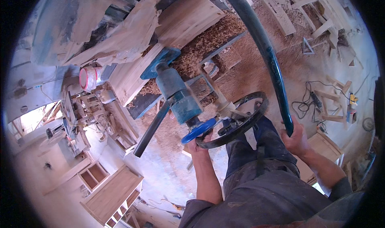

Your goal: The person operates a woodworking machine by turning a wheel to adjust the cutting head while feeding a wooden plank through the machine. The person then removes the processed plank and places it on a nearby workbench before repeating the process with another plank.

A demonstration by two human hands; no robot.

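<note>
My left hand point(195, 145) is closed at the rim of a small blue handwheel point(199, 131), its fingers partly hidden by the wheel. That wheel sits at the end of a dusty blue-green cylinder point(175, 90), which has a square plate point(160, 63) at its far end and a dark lever point(151, 129) sticking out to the left. Right of it is a larger black handwheel point(240, 125). Out to the right, my right hand point(296, 137) wraps around the lower end of a long, curved, dark blue-green tube point(269, 53).
Wooden panels point(188, 19) lie beyond the cylinder, with wood shavings point(224, 29) around them. A wooden cabinet point(112, 194) stands at lower left. On the right are a wooden frame point(333, 101), a black cable point(306, 105) and a set square point(308, 47). A pinkish-red-rimmed bucket point(89, 78) is at left.
</note>
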